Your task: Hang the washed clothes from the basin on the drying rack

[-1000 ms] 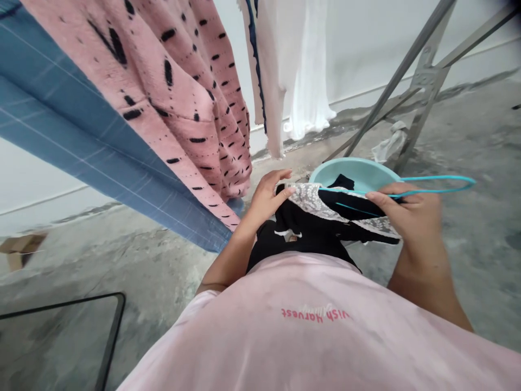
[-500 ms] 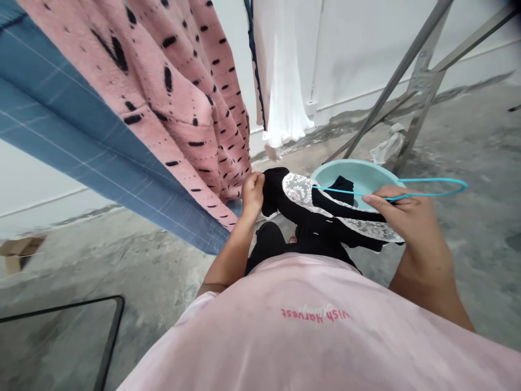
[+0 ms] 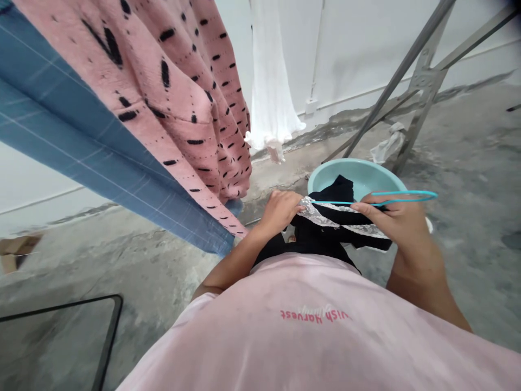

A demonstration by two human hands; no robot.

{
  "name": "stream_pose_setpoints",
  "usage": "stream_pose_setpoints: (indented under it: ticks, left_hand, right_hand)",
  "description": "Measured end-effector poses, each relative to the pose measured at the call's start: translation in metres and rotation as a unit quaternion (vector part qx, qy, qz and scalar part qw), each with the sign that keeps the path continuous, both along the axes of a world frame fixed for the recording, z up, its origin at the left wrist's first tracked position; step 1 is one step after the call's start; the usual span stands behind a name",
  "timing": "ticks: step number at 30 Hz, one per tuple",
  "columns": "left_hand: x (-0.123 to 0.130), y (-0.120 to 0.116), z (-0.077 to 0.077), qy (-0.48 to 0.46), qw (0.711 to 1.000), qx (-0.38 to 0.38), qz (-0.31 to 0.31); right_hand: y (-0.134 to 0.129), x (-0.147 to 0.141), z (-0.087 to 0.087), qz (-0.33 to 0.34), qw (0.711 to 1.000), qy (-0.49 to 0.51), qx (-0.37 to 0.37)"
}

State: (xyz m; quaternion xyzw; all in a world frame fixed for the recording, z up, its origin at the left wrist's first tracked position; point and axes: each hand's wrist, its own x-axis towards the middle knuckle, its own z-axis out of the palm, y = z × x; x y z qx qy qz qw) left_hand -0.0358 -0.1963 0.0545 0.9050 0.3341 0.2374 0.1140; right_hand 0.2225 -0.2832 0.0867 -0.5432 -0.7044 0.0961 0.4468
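Observation:
My left hand (image 3: 279, 213) grips the lace-edged end of a black garment (image 3: 325, 231) with white lace trim, held over my lap. My right hand (image 3: 393, 220) pinches a thin turquoise plastic hanger (image 3: 402, 195) together with the garment's other side. One arm of the hanger passes into the black fabric, and the rest sticks out to the right. Just beyond my hands sits a pale teal plastic basin (image 3: 366, 176) on the floor, with a dark wet cloth (image 3: 340, 191) in it.
A pink knit garment with black marks (image 3: 191, 108) and a blue checked cloth (image 3: 81, 125) hang close on my left. A white garment (image 3: 271, 92) hangs ahead. Metal rack legs (image 3: 423, 81) stand on the concrete floor beyond the basin, near a crumpled white cloth (image 3: 388, 142).
My left hand has moved right and down, bringing the black garment closer to my right hand. The garment is more bunched, and the hanger now sticks out less to the right.

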Motion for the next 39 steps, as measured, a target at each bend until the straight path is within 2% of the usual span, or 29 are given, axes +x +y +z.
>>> stream_pose_setpoints:
  ticks: [4,9,12,15,17,21,26,30,32,35,37,39]
  left_hand:
    - [0.007,-0.009,0.003,0.013,1.0,0.019,0.001]
    - [0.005,-0.009,0.005,-0.002,0.999,0.033,0.018]
    - [-0.008,-0.002,0.001,-0.052,0.996,0.053,0.047]
    - [-0.023,0.005,-0.001,-0.125,0.984,0.08,0.097]
    - [-0.032,0.008,0.001,-0.161,0.974,0.091,0.132]
    - [-0.042,0.008,0.008,-0.201,0.96,0.107,0.163]
    - [-0.044,0.008,0.006,-0.202,0.962,0.087,0.163]
    - [-0.045,0.012,0.001,-0.192,0.968,0.069,0.146]
    - [-0.045,0.013,0.0,-0.182,0.972,0.069,0.131]
    - [-0.044,0.011,0.001,-0.127,0.982,0.084,0.113]
    - [-0.042,0.009,0.003,-0.094,0.984,0.095,0.115]
    - [-0.038,0.007,0.003,-0.102,0.982,0.089,0.13]
  right_hand:
    - [0.001,-0.008,0.001,0.035,0.999,-0.035,0.014]
    - [0.004,-0.016,0.001,0.016,0.998,-0.025,0.056]
    - [0.006,-0.008,0.0,-0.04,0.993,0.003,0.113]
    - [0.009,0.014,-0.005,-0.131,0.977,-0.035,0.163]
    - [0.011,0.031,-0.01,-0.169,0.974,-0.065,0.139]
    - [0.012,0.047,-0.017,-0.178,0.981,-0.058,0.048]
    - [0.008,0.037,-0.015,-0.197,0.977,0.002,0.079]
    - [0.009,0.034,-0.017,-0.195,0.969,0.049,0.14]
    - [0.012,0.036,-0.019,-0.199,0.961,0.069,0.18]
    - [0.016,0.036,-0.018,-0.249,0.935,0.111,0.228]
    - [0.015,0.031,-0.013,-0.282,0.908,0.158,0.268]
    - [0.009,0.023,-0.005,-0.268,0.891,0.197,0.308]
